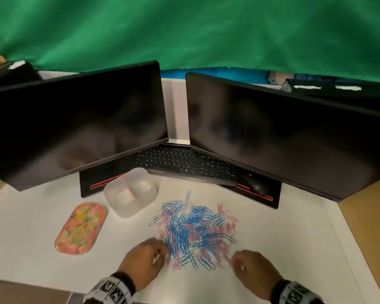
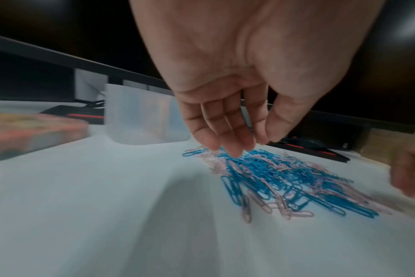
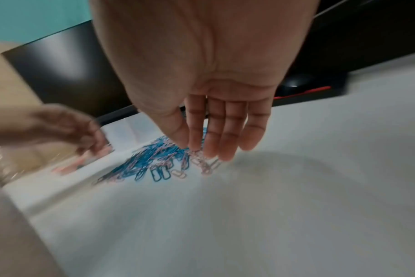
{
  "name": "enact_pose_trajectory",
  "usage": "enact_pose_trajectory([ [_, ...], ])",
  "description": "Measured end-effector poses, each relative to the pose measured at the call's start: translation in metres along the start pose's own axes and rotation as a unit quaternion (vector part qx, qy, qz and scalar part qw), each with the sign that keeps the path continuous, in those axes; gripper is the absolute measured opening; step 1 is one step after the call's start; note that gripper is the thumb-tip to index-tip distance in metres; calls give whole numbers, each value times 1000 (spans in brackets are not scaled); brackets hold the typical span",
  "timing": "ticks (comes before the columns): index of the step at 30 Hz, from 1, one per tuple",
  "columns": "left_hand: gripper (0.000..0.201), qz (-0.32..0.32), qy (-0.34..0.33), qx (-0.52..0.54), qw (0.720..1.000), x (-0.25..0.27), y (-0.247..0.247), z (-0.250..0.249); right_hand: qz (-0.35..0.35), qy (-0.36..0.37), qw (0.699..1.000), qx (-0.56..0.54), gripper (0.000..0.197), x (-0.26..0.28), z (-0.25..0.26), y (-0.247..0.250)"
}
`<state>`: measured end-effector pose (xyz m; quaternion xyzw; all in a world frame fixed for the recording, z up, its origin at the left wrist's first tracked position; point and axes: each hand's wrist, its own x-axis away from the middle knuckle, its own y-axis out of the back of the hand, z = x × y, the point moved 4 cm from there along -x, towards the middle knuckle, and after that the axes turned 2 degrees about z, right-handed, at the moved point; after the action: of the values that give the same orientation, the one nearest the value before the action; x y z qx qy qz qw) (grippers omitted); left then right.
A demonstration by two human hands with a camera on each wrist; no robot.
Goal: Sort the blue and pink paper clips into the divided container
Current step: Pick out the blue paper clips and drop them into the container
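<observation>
Your left hand [image 1: 144, 261] and right hand [image 1: 253, 267] flank the near edge of the clip pile [image 1: 193, 233] — fingers loosely extended, gripping nothing — with the divided container [image 1: 131, 191] beyond-left of the pile, nearer your left.

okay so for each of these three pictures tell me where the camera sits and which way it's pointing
Head: worn on the head, looking forward and down at the table, paper clip pile, divided container and monitors; both hands, left hand, right hand.
Left wrist: under the left palm, looking along its fingers toward pile and container.
Right wrist: under the right palm, looking along its fingers toward the pile; left hand blurred opposite.
Shared: all three show the pile.
</observation>
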<state>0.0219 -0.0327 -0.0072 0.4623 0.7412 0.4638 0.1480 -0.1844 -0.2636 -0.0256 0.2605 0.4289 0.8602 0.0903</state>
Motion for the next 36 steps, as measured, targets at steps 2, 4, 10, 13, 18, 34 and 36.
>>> enact_pose_trajectory([
  [2,33,4,-33,-29,999,-13,-9,-18,11,54,998,37,29,-11,18,-3],
  [4,47,18,-69,-81,994,-25,-19,-33,12,125,988,86,46,-24,42,-11],
  [10,61,106,-50,-257,959,-37,-53,-12,34,158,956,244,73,-63,71,-50],
  [13,71,130,-62,-270,952,-31,-60,13,86,103,961,243,78,-71,62,-60],
  [18,78,115,-64,-284,950,-18,-43,47,55,100,960,255,77,-57,27,-45],
  [34,36,24,-130,-132,982,-100,-7,-16,-86,124,986,67,23,-129,86,-7],
  [36,36,48,-130,-171,975,-108,-13,-23,-76,126,987,59,17,-132,90,-11],
])
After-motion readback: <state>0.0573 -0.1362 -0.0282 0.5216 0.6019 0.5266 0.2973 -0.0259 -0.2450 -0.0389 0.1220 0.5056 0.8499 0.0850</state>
